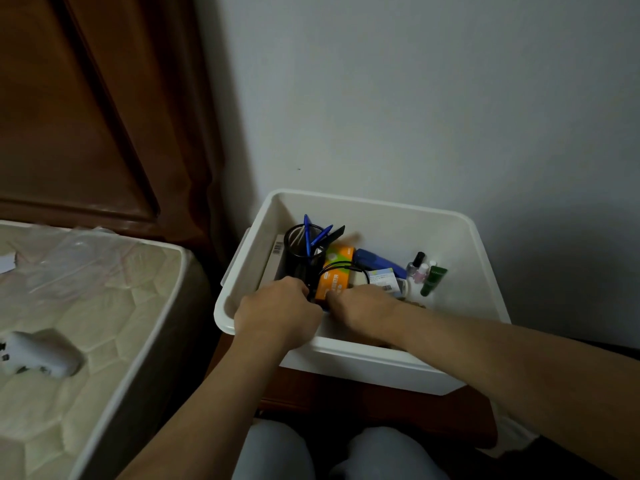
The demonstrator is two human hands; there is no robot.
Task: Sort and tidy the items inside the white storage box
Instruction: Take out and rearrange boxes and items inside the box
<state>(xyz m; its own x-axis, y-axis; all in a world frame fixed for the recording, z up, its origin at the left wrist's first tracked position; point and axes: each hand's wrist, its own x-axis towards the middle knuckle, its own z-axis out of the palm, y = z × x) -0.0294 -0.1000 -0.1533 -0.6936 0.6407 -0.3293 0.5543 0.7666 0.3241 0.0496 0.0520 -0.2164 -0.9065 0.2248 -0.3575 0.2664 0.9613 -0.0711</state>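
Head view: fingers (300,286) inside white storage box (433,216)

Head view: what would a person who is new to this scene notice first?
Both hands reach into the white storage box by the wall: the left hand beside the black mesh pen cup with blue pens, the right hand at the orange box. Small bottles stand at the right.

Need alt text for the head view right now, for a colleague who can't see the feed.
Both hands, left hand and right hand, reach into a white storage box beside a bed, fingers among an orange packet and a black cable. A black mesh pen cup stands at left, small bottles at right.
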